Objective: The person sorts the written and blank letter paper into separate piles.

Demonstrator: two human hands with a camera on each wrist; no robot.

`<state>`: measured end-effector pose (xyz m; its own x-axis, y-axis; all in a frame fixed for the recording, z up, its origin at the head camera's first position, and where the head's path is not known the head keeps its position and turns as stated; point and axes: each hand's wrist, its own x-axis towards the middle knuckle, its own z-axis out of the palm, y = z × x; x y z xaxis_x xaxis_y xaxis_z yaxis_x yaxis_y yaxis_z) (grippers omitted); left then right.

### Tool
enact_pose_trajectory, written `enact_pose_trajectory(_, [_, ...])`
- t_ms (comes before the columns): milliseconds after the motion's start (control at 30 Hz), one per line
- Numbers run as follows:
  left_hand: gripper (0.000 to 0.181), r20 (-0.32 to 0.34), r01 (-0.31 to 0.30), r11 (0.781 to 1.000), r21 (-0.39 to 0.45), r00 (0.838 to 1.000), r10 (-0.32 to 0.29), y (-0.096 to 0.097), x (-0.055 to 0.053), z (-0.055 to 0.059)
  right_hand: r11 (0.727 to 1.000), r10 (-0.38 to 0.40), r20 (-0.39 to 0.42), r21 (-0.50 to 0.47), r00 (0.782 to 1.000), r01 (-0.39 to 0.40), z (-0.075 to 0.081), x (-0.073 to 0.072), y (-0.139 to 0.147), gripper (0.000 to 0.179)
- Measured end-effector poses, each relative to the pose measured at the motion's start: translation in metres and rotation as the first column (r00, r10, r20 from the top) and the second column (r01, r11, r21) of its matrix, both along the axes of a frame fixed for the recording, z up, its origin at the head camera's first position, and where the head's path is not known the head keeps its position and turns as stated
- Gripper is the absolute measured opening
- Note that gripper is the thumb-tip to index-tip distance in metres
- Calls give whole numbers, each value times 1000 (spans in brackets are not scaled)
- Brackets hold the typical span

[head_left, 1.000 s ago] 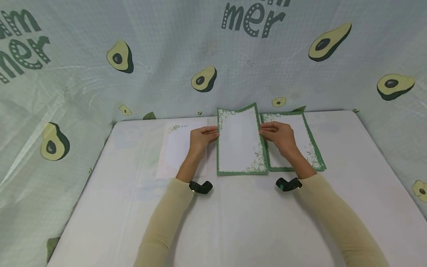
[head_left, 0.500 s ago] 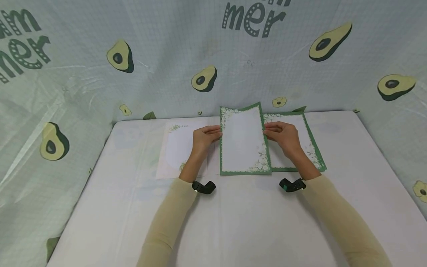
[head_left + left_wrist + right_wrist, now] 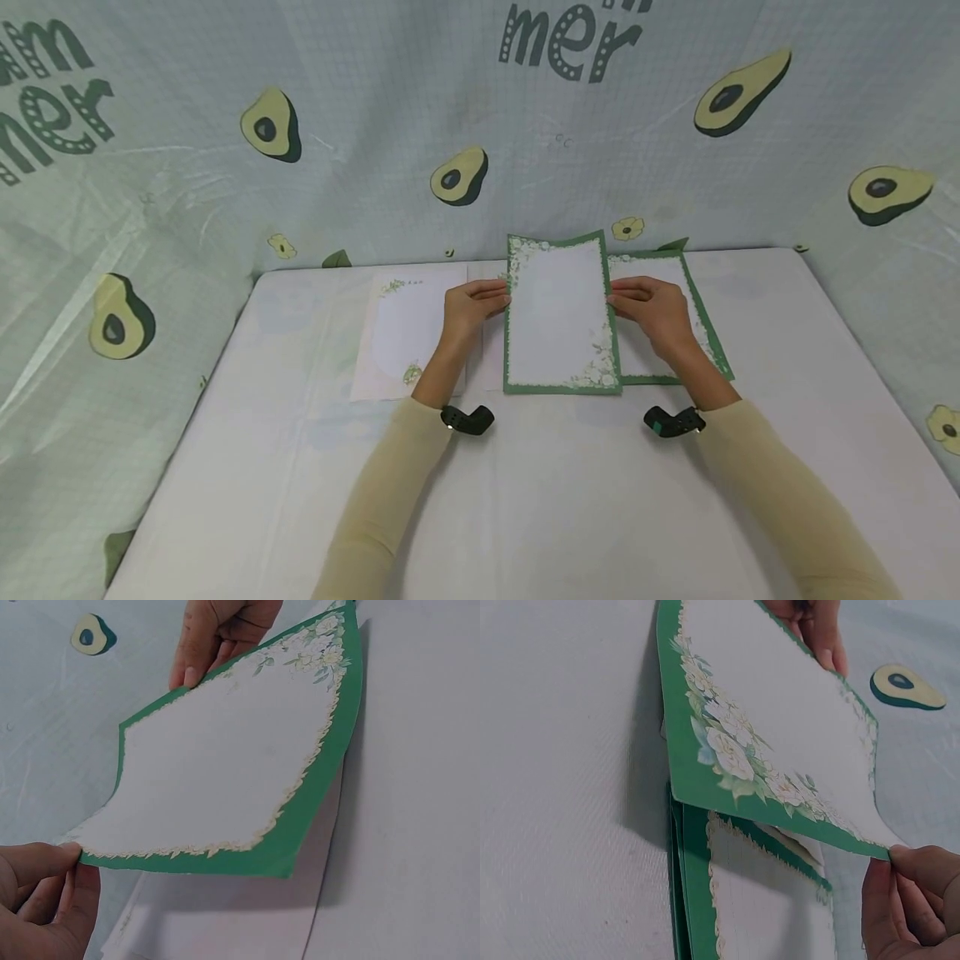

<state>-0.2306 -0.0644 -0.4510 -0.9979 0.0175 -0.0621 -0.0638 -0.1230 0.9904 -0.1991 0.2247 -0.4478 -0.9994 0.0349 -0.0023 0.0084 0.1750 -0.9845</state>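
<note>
A sheet of paper point(image 3: 558, 317) with a green border and white flowers is held up off the table, its surface slightly bowed. My left hand point(image 3: 467, 312) pinches its left edge between thumb and fingers. On the opposite edge, my right hand point(image 3: 656, 310) pinches it the same way. Below and to the right lie more green-bordered sheets point(image 3: 769, 900), partly covered by the held one. A paler sheet with small floral corners point(image 3: 397, 333) lies to the left, partly behind my left forearm. Part of another pale sheet point(image 3: 225, 915) shows beneath the held paper.
The white-covered table point(image 3: 555, 500) meets a hanging cloth point(image 3: 360, 192) printed with avocados at its back edge. That cloth also runs along the left and right sides.
Both hands have shifted a little to the right, carrying the green-bordered sheet with them. It covers more of the right-hand sheets, and more of the pale left sheet shows.
</note>
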Motion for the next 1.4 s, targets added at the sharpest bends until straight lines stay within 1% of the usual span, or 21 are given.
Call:
enact_pose_trajectory(167, [26, -8, 13, 999, 31, 1000, -13, 6, 0, -3, 1000, -24, -5, 11, 1000, 24, -2, 4, 6, 38])
enact_pose_trajectory(333, [25, -16, 29, 999, 40, 999, -28, 12, 1, -3, 999, -31, -14, 24, 999, 31, -6, 8, 14, 41])
enact_pose_trajectory(567, [24, -4, 53, 999, 10, 999, -53, 20, 4, -10, 998, -19, -14, 62, 1000, 20, -12, 13, 25, 42])
enact_pose_trajectory(733, [24, -23, 59, 998, 29, 998, -59, 26, 6, -11, 997, 2, -13, 81, 1000, -1, -7, 16, 33, 43])
enact_pose_trajectory(833, [24, -24, 67, 996, 60, 998, -65, 30, 6, -10, 998, 11, -9, 58, 1000, -11, -5, 18, 40, 45])
enact_pose_trajectory(933, [24, -26, 77, 994, 78, 997, -75, 35, 7, -7, 1000, 15, 0, -12, 1000, -15, -4, 19, 48, 46])
enact_pose_trajectory(1033, [25, -34, 92, 993, 78, 995, -90, 40, 9, -3, 996, 21, 1, -90, 1000, -21, -3, 21, 53, 47])
enact_pose_trajectory(1133, [24, -39, 98, 991, 91, 995, -95, 45, 8, -2, 992, 25, -10, -126, 1000, -26, 0, 23, 57, 46])
enact_pose_trajectory(1167, [24, -42, 98, 990, 98, 995, -95, 47, 8, -1, 988, 26, -12, -152, 1000, -27, 1, 23, 59, 46])
enact_pose_trajectory(1267, [23, -45, 100, 987, 129, 994, -95, 53, 6, -1, 987, 16, -31, -159, 999, -21, 4, 24, 63, 43])
enact_pose_trajectory(1300, [24, -45, 102, 986, 134, 994, -97, 55, 6, -1, 983, 14, -33, -181, 999, -20, 5, 24, 64, 42])
enact_pose_trajectory(1400, [24, -45, 108, 982, 154, 994, -102, 60, 5, -1, 988, -6, -40, -152, 999, 0, 6, 24, 67, 38])
